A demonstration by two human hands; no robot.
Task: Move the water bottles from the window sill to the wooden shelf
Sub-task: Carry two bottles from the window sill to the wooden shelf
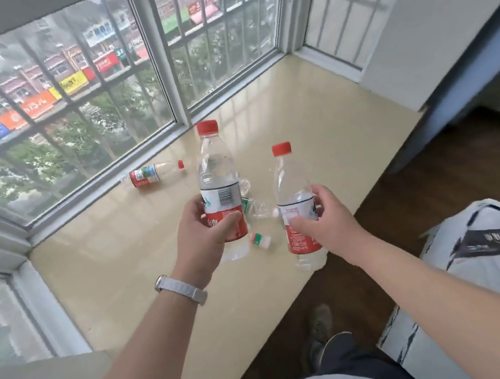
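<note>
My left hand (205, 232) grips a clear water bottle (216, 168) with a red cap and red label, held upright above the beige window sill (119, 272). In my right hand (323, 220) is a second red-capped bottle (289, 183), also upright, over the sill's front edge. A third bottle (152, 174) with a red label lies on its side near the window. Behind the held bottles lies a crumpled clear bottle (256, 207) with a green label, and a small green-and-white piece (260, 240) sits beside it. The wooden shelf is not in view.
Barred windows (69, 102) enclose the sill at the back and left. A dark wooden floor (435, 189) runs along the sill's right edge. A bed with grey patterned bedding (492, 251) stands at the right. A blue-grey board (466, 69) leans at the far right.
</note>
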